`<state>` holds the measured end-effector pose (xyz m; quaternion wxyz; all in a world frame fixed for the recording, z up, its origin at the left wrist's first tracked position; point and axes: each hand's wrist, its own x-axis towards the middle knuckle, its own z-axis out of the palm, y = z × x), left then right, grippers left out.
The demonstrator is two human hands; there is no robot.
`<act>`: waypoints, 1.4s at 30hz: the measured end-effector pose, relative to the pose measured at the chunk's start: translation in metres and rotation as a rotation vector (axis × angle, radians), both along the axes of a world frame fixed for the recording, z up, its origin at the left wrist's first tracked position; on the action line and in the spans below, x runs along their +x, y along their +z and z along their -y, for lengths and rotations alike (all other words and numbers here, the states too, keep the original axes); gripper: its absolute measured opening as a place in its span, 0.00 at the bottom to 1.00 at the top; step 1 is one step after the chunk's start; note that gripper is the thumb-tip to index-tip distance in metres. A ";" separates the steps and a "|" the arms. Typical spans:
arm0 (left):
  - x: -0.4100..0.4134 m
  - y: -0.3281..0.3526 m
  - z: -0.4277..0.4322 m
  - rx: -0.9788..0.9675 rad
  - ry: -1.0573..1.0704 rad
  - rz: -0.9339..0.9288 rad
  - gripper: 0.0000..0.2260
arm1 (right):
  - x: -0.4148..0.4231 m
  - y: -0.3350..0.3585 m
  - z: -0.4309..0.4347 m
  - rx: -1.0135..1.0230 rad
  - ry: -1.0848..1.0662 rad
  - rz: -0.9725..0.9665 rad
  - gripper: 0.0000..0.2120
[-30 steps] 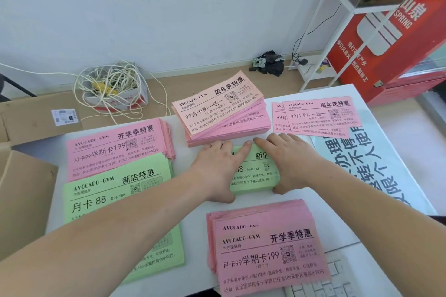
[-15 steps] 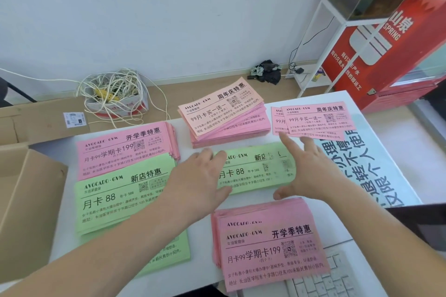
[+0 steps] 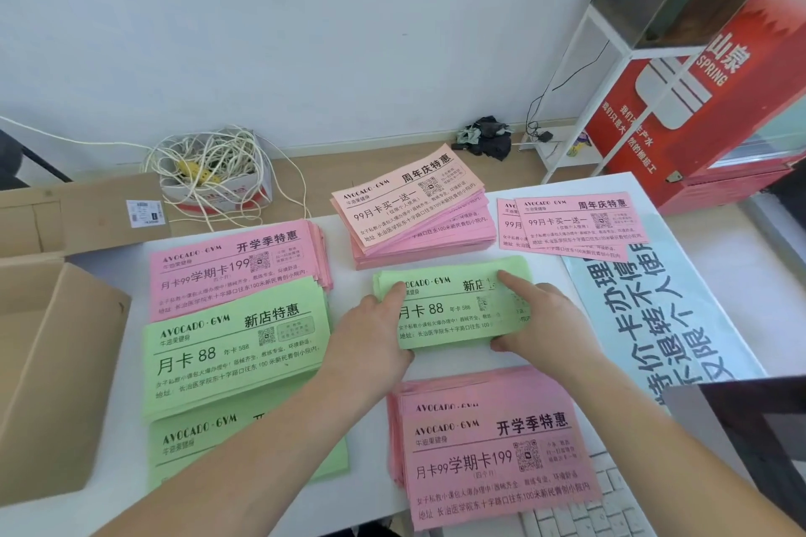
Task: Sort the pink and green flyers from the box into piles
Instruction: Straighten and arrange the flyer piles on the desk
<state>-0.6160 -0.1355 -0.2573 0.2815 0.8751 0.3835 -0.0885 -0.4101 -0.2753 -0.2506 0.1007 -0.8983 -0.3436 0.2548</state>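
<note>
A small stack of green flyers (image 3: 453, 310) lies at the middle of the white table (image 3: 349, 275). My left hand (image 3: 370, 336) holds its left end, finger on top and thumb at the near edge. My right hand (image 3: 541, 318) holds the right end the same way. Around it lie pink piles at back left (image 3: 235, 270), back centre (image 3: 414, 214), back right (image 3: 575, 222) and front (image 3: 497, 449). A green pile (image 3: 231, 344) lies at left over another green pile (image 3: 244, 445). The open cardboard box (image 3: 56, 362) stands at far left.
A printed blue-and-white sheet (image 3: 663, 310) covers the table's right side. A white keyboard (image 3: 589, 510) pokes out under the front pink pile. On the floor beyond are a box of tangled cables (image 3: 209, 174), a white rack (image 3: 580, 109) and a red cabinet (image 3: 706, 100).
Both hands had spread apart above the green stack. They have now closed in on its two ends and taken hold of it.
</note>
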 end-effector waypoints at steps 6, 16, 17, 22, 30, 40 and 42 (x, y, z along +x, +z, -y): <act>-0.001 0.001 -0.013 0.064 0.036 -0.042 0.36 | -0.006 -0.005 -0.024 0.004 0.018 0.003 0.48; -0.002 0.028 -0.015 0.102 -0.010 -0.120 0.46 | -0.007 0.017 -0.032 -0.078 0.054 -0.022 0.59; -0.004 0.038 -0.014 0.113 -0.028 -0.154 0.49 | -0.008 0.025 -0.031 -0.097 0.049 -0.023 0.61; -0.035 0.082 0.007 0.257 -0.187 -0.121 0.22 | -0.016 0.062 0.014 -0.045 -0.056 -0.035 0.45; -0.039 0.019 0.053 -0.072 -0.235 -0.197 0.38 | -0.067 0.031 0.066 -0.352 -0.108 -0.070 0.42; -0.019 0.010 0.044 -0.271 -0.201 -0.287 0.33 | -0.054 0.012 0.067 -0.216 -0.309 -0.199 0.60; -0.019 0.014 0.048 -0.247 -0.208 -0.305 0.31 | -0.054 0.013 0.062 -0.214 -0.294 -0.197 0.58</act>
